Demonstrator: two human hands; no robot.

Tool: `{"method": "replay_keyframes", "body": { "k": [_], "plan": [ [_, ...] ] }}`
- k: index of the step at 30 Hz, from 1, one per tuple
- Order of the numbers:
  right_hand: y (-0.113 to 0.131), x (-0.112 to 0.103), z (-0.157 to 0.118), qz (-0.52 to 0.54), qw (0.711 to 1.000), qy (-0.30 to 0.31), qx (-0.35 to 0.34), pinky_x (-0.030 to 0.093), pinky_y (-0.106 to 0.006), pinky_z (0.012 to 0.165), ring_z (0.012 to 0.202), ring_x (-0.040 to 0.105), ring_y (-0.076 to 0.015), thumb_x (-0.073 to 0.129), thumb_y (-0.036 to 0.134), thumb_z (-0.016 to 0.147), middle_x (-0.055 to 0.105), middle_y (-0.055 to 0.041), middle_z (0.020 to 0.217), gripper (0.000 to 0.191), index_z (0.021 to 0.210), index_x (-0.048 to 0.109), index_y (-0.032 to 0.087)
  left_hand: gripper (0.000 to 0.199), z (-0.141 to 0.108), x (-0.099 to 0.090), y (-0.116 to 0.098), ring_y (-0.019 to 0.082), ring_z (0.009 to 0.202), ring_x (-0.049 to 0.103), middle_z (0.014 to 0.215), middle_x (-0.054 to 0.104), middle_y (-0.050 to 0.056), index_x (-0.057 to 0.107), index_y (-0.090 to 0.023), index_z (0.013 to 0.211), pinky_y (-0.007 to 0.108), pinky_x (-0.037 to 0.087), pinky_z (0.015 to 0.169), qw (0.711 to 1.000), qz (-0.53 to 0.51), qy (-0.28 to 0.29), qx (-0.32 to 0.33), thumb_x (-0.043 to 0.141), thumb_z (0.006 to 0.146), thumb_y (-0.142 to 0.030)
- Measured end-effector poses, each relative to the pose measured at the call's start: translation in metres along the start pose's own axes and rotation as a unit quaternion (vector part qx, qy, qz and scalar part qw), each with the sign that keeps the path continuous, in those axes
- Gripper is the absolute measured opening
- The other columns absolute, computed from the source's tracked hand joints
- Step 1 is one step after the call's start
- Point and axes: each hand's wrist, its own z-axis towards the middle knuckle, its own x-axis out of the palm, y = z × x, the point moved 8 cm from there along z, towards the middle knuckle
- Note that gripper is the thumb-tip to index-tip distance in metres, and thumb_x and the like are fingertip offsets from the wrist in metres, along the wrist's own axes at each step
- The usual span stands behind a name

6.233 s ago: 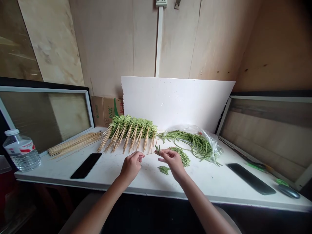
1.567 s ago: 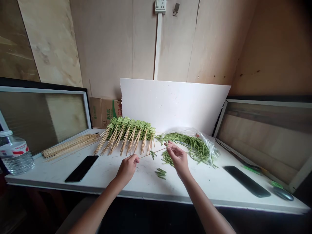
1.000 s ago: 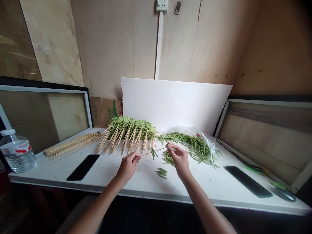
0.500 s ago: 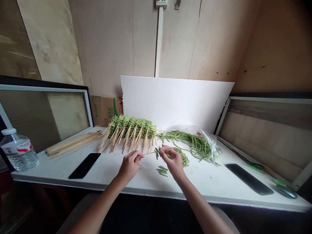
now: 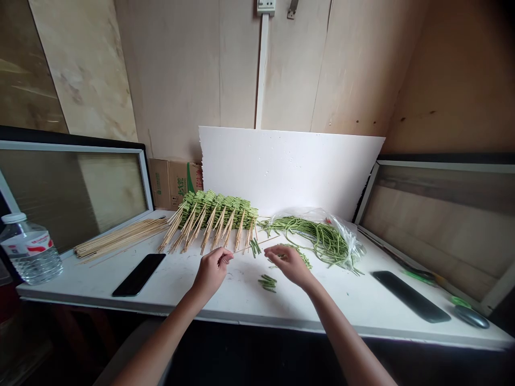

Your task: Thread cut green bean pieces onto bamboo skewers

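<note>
My left hand (image 5: pixel 214 266) is closed on the near end of a thin bamboo skewer (image 5: pixel 269 239), which slants up to the right. A few short green bean pieces (image 5: pixel 255 247) are threaded across the skewer. My right hand (image 5: pixel 290 264) is just right of these pieces, apart from the skewer, its fingers loosely stretched and holding nothing I can see. Behind it, partly hidden, is a pile of cut bean pieces (image 5: pixel 302 258). A smaller group of cut pieces (image 5: pixel 267 283) lies on the white table (image 5: pixel 241 300) between my forearms.
Finished bean skewers (image 5: pixel 219 209) are stacked at the back. Bare skewers (image 5: pixel 120 238) lie left, near a phone (image 5: pixel 139 274) and a water bottle (image 5: pixel 30 249). Long beans (image 5: pixel 317 236) in a plastic bag sit back right; a dark slab (image 5: pixel 410 296) and a mouse (image 5: pixel 471 316) lie far right.
My right hand has come off the skewer and bean pieces, its fingers opening. The threaded pieces have shifted slightly left and up, toward my left hand, which still grips the skewer.
</note>
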Motion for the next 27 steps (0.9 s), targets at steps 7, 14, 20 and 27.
{"method": "replay_keyframes", "body": {
  "k": [7, 14, 20, 27],
  "plan": [
    [-0.054, 0.015, -0.008, -0.196, 0.967, 0.148, 0.067, 0.055, -0.035, 0.069, 0.083, 0.074, -0.0272, 0.075, 0.026, 0.079, 0.081, -0.0073, 0.092, 0.012, 0.087, 0.084, 0.026, 0.018, 0.001, 0.004, 0.010, 0.018, 0.069, 0.066, 0.074, 0.071, 0.002, 0.067, -0.019, 0.083, 0.027, 0.048, 0.066, 0.999, 0.000, 0.021, -0.029, 0.054, 0.095, -0.023],
    [-0.053, 0.023, -0.007, -0.250, 0.957, 0.121, 0.086, 0.052, -0.028, 0.062, 0.076, 0.074, -0.0243, 0.077, 0.014, 0.076, 0.080, -0.0063, 0.083, 0.011, 0.080, 0.083, 0.023, 0.018, -0.001, 0.006, 0.009, 0.017, 0.066, 0.062, 0.071, 0.068, 0.001, 0.066, -0.020, 0.081, 0.027, 0.046, 0.065, 0.999, 0.011, 0.031, -0.032, 0.054, 0.094, -0.022],
    [-0.060, 0.021, -0.005, -0.236, 0.961, 0.097, 0.107, 0.053, -0.029, 0.061, 0.074, 0.074, -0.0249, 0.079, 0.010, 0.073, 0.080, -0.0079, 0.083, 0.020, 0.090, 0.082, 0.020, 0.017, -0.002, 0.009, 0.010, 0.016, 0.065, 0.061, 0.070, 0.067, 0.001, 0.066, -0.020, 0.082, 0.027, 0.045, 0.065, 0.999, 0.016, 0.039, -0.031, 0.055, 0.094, -0.022],
    [-0.052, -0.003, 0.005, -0.143, 0.986, 0.028, 0.075, 0.058, -0.032, 0.073, 0.084, 0.074, -0.0238, 0.072, 0.026, 0.084, 0.080, -0.0091, 0.091, 0.014, 0.091, 0.081, 0.018, 0.019, 0.000, 0.006, 0.009, 0.016, 0.065, 0.061, 0.071, 0.067, 0.002, 0.066, -0.020, 0.082, 0.027, 0.046, 0.065, 0.999, 0.016, 0.034, -0.031, 0.054, 0.096, -0.026]
  ]
}}
